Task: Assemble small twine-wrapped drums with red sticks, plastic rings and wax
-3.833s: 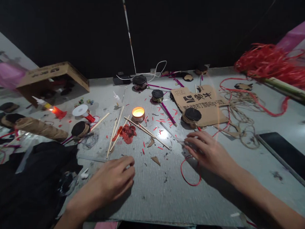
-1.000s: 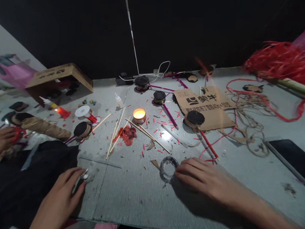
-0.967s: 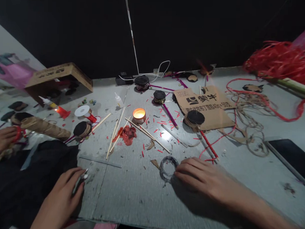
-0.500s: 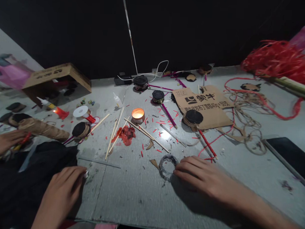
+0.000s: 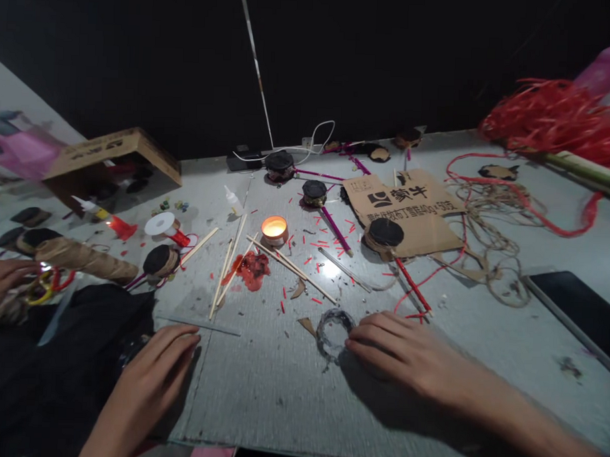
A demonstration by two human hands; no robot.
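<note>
My right hand (image 5: 401,352) rests on the tabletop, its fingers closed on the right edge of a dark grey, rough-surfaced ring (image 5: 325,349). At the lower left, my left hand (image 5: 153,366) hovers low over the table with its fingers bent together. Its thumb and whatever the fingers may hold are hidden. Just beyond its fingertips lies a thin grey strip (image 5: 201,325). Black cloth (image 5: 64,373) spreads left of this hand, with a shiny dark object (image 5: 132,350) partly covered by it. A small cardboard scrap (image 5: 307,326) sits beside the ring.
Another person's hand (image 5: 0,284) is at the left near scissors (image 5: 42,291). A lit candle (image 5: 275,231), wooden sticks (image 5: 227,272), red wax (image 5: 253,271) and black-topped little drums (image 5: 385,232) occupy the middle. Flattened cardboard (image 5: 425,226), twine (image 5: 505,215) and a phone (image 5: 577,311) lie right.
My left hand has moved right, and the small white bit at its fingertips is out of sight. My right hand stays at the ring. The other person's hand has shifted, showing more of the scissors.
</note>
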